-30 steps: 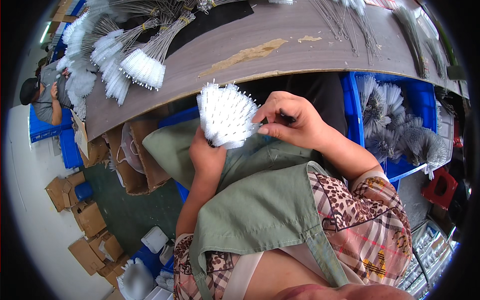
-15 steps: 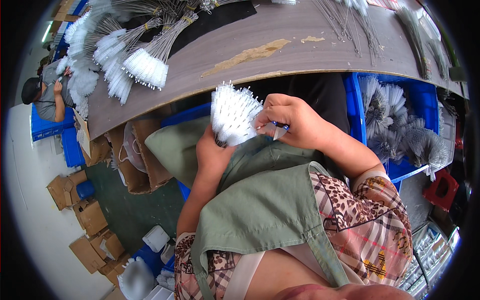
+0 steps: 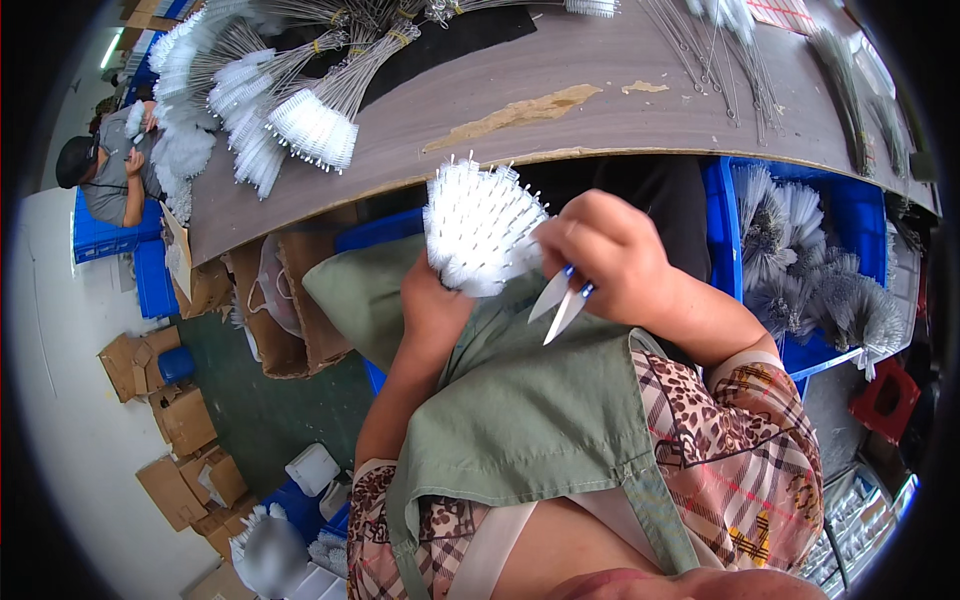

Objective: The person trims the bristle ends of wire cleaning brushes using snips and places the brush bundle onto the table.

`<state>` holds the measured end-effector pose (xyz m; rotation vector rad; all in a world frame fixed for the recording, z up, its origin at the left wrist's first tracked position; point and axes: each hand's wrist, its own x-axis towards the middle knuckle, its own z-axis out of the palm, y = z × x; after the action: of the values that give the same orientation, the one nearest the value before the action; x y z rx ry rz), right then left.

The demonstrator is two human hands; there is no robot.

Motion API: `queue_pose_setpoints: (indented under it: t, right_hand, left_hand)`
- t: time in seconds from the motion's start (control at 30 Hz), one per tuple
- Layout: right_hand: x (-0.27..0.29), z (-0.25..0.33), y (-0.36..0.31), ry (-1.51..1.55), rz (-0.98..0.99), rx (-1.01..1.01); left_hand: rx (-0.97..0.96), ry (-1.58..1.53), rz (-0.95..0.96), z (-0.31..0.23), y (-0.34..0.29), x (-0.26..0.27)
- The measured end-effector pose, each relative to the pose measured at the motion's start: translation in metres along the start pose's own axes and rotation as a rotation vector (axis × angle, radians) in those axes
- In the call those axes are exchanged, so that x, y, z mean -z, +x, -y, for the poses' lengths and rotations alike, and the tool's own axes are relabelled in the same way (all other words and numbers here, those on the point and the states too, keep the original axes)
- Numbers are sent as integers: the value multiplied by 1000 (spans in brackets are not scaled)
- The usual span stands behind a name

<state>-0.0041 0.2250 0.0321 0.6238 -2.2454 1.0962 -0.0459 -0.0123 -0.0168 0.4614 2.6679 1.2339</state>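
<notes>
A bundle of white-bristled wire brushes (image 3: 480, 228) stands in my left hand (image 3: 436, 303), its tips facing up and fanned out. My left fingers are wrapped around the lower part, where the wire stems are mostly hidden. At the bundle's right side is my right hand (image 3: 618, 252), slightly blurred, with its fingertips close against the bristles. Small scissors (image 3: 562, 305) with blue on the handles are held in that hand. Their two pale blades stick out below the fingers, spread apart and pointing down-left, clear of the brushes.
The brown worktable (image 3: 640, 120) carries bundled white brushes (image 3: 315, 128) at left and loose wire brushes at right. A blue crate (image 3: 722, 215) of brushes stands to my right. Cardboard boxes (image 3: 188, 425) lie on the floor at left. Another person (image 3: 120, 170) works at far left.
My right hand has shifted slightly right and turned, so the scissors' spread blades now show below it. The left hand still holds the brush bundle. The whole view has shifted a little.
</notes>
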Motion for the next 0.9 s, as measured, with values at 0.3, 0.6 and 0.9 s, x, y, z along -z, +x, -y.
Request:
queue_pose_setpoints:
  t: [0.3, 0.6, 0.9]
  right_hand:
    - [8, -29, 21, 224, -8, -514]
    - [-19, -29, 12, 758, 99, -603]
    - [-17, -21, 11, 759, 118, -629]
  left_hand:
    - [121, -41, -46, -6, -12, 4]
    - [51, 15, -105, -11, -11, 5]
    - [-149, 345, -258, 8, -16, 5]
